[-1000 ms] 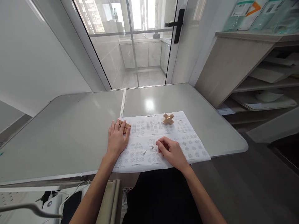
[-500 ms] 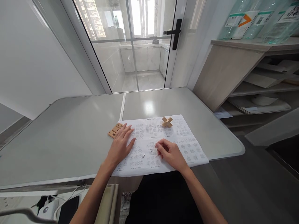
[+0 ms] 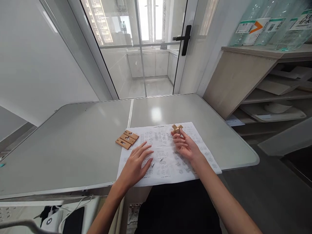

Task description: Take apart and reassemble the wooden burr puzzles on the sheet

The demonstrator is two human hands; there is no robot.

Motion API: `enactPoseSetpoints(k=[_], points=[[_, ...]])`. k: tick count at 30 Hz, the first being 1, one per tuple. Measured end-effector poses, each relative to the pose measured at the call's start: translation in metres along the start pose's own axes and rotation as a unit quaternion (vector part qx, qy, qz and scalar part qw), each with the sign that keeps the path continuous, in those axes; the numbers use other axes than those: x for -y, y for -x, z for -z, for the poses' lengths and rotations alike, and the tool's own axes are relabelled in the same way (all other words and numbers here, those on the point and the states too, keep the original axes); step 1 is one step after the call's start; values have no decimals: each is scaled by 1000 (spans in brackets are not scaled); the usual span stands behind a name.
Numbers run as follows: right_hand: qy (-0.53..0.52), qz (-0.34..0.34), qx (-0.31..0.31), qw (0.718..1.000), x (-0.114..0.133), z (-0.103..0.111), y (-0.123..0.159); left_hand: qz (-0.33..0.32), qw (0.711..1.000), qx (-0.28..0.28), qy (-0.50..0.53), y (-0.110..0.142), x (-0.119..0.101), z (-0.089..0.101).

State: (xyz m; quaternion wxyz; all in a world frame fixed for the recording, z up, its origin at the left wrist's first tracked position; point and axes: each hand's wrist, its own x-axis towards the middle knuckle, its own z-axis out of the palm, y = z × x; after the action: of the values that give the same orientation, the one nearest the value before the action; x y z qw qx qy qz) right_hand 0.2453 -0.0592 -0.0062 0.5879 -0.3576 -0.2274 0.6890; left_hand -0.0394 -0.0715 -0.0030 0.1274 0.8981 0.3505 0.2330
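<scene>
My right hand (image 3: 186,146) has its fingertips closed on a wooden interlocking burr puzzle (image 3: 177,129), near the top right of the printed sheet. Crossing wooden bars stick out of it. Over the left part of the sheet (image 3: 168,177), my left hand (image 3: 137,162) is open, fingers spread and holding nothing. Beyond its fingertips lie several flat wooden pieces (image 3: 126,139) with cut-out holes, side by side at the sheet's left edge. Rows of small line diagrams cover the paper. Two small holes or tears show in its middle, beside my left thumb.
The sheet lies on a grey table (image 3: 97,130) by a glass door (image 3: 151,65) with a black handle. To the right, a wooden shelf (image 3: 219,81) carries clear bottles (image 3: 263,27). Below the table's front left are a phone (image 3: 73,221), cables and a white device (image 3: 51,222).
My right hand has moved up and right from the sheet's middle and taken hold of the burr puzzle. My left hand has drawn back from the flat wooden pieces, uncovering them.
</scene>
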Motion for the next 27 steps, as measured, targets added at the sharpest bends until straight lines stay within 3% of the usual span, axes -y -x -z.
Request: enactPoseSetpoints(k=[5, 10, 14, 19, 21, 24, 27], points=[[-3, 15, -13, 1000, 1, 0, -9, 12, 1000, -2, 29, 5, -1, 1], [97, -21, -33, 995, -6, -21, 21, 76, 993, -36, 84, 5, -10, 10], [239, -26, 60, 969, -11, -48, 55, 137, 971, -3, 195, 2, -20, 22], [291, -73, 156, 941, -13, -66, 78, 112, 926, 88, 350, 0, -27, 33], [310, -84, 188, 928, -14, -69, 85, 104, 910, 92, 391, 0, -28, 34], [379, -24, 169, 910, -16, -75, 97, 111, 901, 62, 416, 2, -29, 32], [508, 85, 116, 849, -19, -79, 107, 126, 901, 38, 414, 2, -32, 30]])
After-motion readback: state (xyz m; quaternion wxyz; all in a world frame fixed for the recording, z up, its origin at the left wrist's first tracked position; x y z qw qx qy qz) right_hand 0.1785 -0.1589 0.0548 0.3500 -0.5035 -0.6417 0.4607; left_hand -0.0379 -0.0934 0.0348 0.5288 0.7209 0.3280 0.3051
